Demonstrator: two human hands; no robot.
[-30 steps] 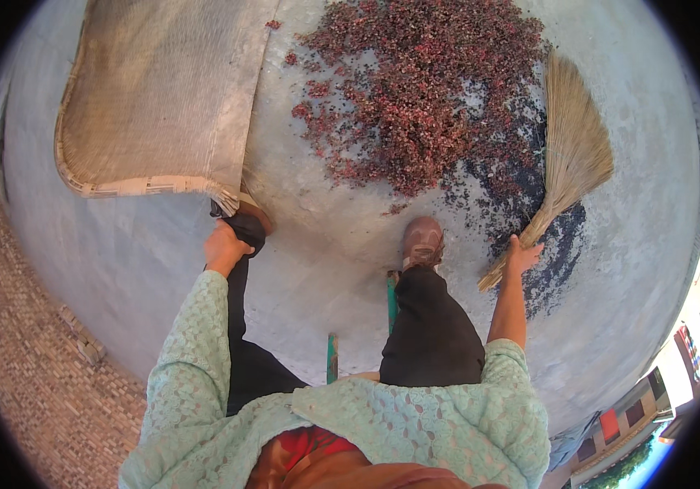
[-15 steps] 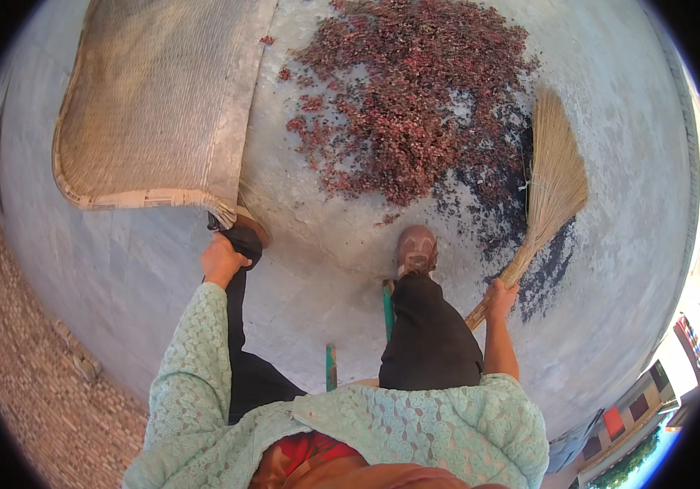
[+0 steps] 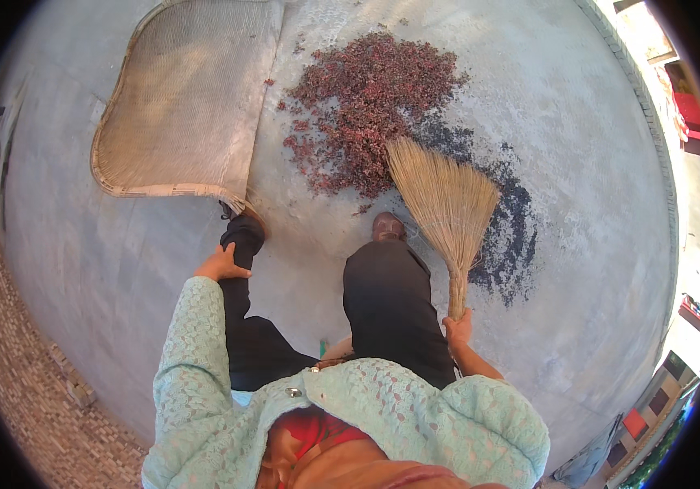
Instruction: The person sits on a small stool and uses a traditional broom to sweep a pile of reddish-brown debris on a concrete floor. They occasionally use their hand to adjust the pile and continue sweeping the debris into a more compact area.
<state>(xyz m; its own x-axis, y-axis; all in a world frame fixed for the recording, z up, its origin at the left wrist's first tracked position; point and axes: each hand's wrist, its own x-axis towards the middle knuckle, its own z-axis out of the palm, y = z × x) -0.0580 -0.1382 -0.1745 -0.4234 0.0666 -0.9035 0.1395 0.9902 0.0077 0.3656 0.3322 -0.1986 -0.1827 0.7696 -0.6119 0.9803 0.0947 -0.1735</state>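
— Where is the broom?

— My right hand (image 3: 457,330) is clamped on the handle of the straw-coloured fan-shaped grass broom (image 3: 446,204), lower right of centre. Its long axis runs up and slightly left, bristles touching the heap of dried reddish-brown petals (image 3: 366,106).

— And the other hand?

— My left hand (image 3: 221,265) rests loosely curled on my knee, below the woven flat bamboo tray (image 3: 183,106) at upper left, holding nothing.
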